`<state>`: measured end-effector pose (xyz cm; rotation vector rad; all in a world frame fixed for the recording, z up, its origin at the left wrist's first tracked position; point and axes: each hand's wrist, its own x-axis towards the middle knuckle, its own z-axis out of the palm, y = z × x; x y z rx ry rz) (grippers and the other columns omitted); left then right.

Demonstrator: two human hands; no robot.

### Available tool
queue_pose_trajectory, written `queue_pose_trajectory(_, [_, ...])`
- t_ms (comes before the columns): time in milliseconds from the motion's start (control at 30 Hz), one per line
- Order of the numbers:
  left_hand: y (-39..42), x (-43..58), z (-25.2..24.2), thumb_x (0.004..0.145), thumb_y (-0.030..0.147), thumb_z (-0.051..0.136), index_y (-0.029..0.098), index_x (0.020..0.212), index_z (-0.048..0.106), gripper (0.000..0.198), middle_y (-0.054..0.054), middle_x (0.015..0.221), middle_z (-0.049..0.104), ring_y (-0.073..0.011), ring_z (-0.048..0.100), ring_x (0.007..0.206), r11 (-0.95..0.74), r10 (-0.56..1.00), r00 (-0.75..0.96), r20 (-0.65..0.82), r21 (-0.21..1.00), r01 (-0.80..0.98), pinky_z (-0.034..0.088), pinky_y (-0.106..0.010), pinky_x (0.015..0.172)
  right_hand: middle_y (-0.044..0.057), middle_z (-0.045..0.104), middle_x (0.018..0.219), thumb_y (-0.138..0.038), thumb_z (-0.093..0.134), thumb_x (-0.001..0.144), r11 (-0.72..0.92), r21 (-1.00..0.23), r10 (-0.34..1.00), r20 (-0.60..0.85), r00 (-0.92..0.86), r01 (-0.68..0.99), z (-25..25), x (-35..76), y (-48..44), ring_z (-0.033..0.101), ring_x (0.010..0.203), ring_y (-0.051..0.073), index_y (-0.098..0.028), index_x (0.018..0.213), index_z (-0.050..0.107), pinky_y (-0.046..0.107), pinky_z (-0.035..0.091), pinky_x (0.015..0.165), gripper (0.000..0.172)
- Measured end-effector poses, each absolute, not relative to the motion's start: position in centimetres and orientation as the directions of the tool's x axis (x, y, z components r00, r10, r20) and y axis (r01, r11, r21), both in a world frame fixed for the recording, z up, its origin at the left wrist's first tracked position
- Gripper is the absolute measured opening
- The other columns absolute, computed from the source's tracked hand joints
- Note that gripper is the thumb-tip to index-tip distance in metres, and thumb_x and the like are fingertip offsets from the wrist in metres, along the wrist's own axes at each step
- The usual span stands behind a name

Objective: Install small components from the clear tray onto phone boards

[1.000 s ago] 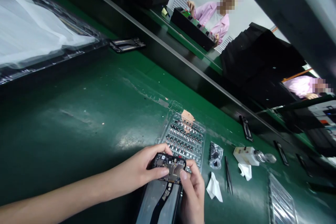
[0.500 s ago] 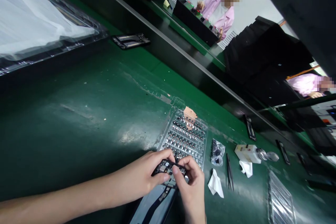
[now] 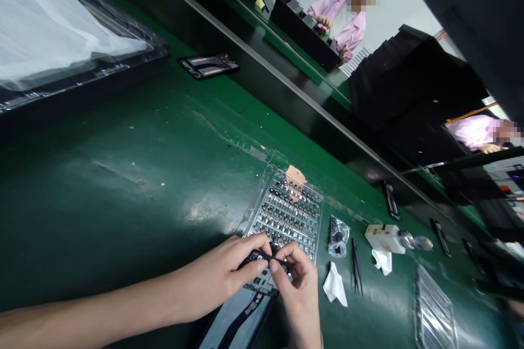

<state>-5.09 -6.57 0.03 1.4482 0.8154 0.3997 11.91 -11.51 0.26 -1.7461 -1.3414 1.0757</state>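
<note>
An opened phone body (image 3: 241,313) with a dark circuit board at its upper end and a black ribbon strip lies slanted at the bottom centre. My left hand (image 3: 241,267) grips its upper left edge, the thumb lying over the board. On the upper right edge, my right hand (image 3: 297,283) is closed with thumb and index finger pinched at the rim, close to my left fingertips. Just beyond both hands sits a clear tray (image 3: 319,223) with rows of small parts, its near end partly hidden by my fingers.
Right of the tray are a small plastic bag (image 3: 339,235), black tweezers (image 3: 357,267), white wipes (image 3: 335,284) and a white bottle (image 3: 383,238). Another phone frame (image 3: 208,65) lies by the rail. A person in pink (image 3: 347,22) works beyond it.
My left thumb has shifted slightly up and right over the board, and the phone's top end appears tilted differently. The person across has moved a hand along the black box.
</note>
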Motion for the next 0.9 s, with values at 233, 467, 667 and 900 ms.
queue_pose_trajectory(233, [-6.7,-4.5,-0.3,0.086,0.025,0.04,0.021,0.09,0.056,0.017,-0.001,0.089,0.061,-0.0204,0.055,0.086,0.005,0.742,0.645,-0.186,0.962,0.272,0.04,-0.027,0.074,-0.004,0.041,0.063,-0.031,0.056,0.079,-0.232,-0.889,0.972,-0.198,0.125,0.395,-0.1,11.7,-11.7,0.038,0.06,0.011,-0.019,0.066,0.045,0.022,0.031,0.055,0.021])
queue_pose_trajectory(467, [-6.2,-4.9,0.0,0.088,0.027,0.044,0.022,0.097,0.055,0.015,-0.001,0.094,0.062,-0.0194,0.056,0.09,0.046,0.749,0.644,-0.157,0.982,0.186,0.043,-0.029,0.078,-0.005,0.04,0.062,-0.033,0.057,0.081,-0.26,-0.942,0.965,-0.244,0.097,0.213,0.3,11.8,-11.7,0.038,0.06,0.01,-0.019,0.068,0.045,0.021,0.03,0.056,0.023])
queue_pose_trajectory(667, [-7.4,-5.2,0.6,0.073,0.047,0.066,0.036,0.138,0.025,0.078,-0.006,0.144,0.03,-0.0348,0.037,0.123,-0.255,0.794,0.607,0.023,0.92,0.298,0.037,-0.047,0.097,-0.009,0.039,0.05,-0.034,0.061,0.078,-0.206,-0.96,0.93,-0.252,0.268,-0.188,0.5,12.2,-11.3,0.03,0.045,0.007,-0.021,0.067,0.045,0.019,0.026,0.046,0.024])
queue_pose_trajectory(900, [-8.1,-5.1,0.9,0.066,0.013,0.057,0.045,0.134,0.033,0.078,0.0,0.143,0.03,-0.0328,0.045,0.116,-0.24,0.76,0.65,-0.002,0.928,0.284,0.042,-0.045,0.092,-0.004,0.05,0.063,-0.045,0.049,0.084,-0.037,-0.967,0.926,-0.129,0.355,-0.254,0.5,12.0,-11.5,0.046,0.055,0.011,-0.023,0.084,0.055,0.022,0.037,0.054,0.023])
